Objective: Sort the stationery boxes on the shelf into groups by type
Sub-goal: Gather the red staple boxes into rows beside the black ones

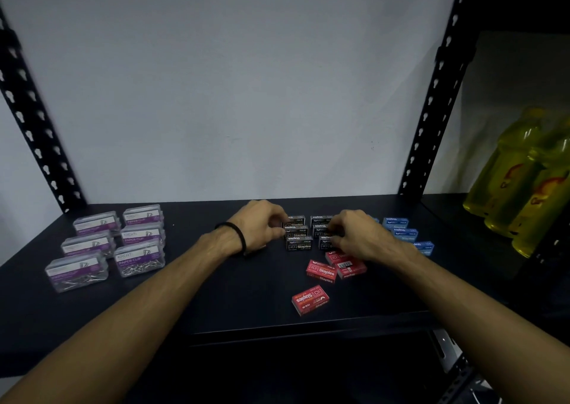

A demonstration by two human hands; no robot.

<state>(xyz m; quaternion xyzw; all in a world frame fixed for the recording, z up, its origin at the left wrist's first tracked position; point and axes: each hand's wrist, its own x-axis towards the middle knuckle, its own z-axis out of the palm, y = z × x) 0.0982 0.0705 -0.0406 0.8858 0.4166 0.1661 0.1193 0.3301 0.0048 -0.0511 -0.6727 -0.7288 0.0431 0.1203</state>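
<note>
A dark, matte shelf board (216,295) runs between two black slotted uprights (431,101), with a plain pale wall (246,79) behind it. At the left of the board stand six clear paper clip boxes (135,257) with purple labels, set in two columns of three. Right of centre the black staples boxes (299,244) sit packed in two short columns, touching one another. The left hand (262,226), a dark band on its wrist, has its curled fingers against the left column's far boxes; whether they pinch a box or only press it cannot be told. The right hand (361,238) rests over the right column, fingers curled down on a black box, though its hold is hidden. Just nearer lie three red staples boxes (320,271), two close together and partly under the right wrist, one apart toward the shelf's front edge. Blue staples boxes (404,234) line up to the right. On the neighbouring shelf at far right stand yellow bottles (524,187), blurred.
</note>
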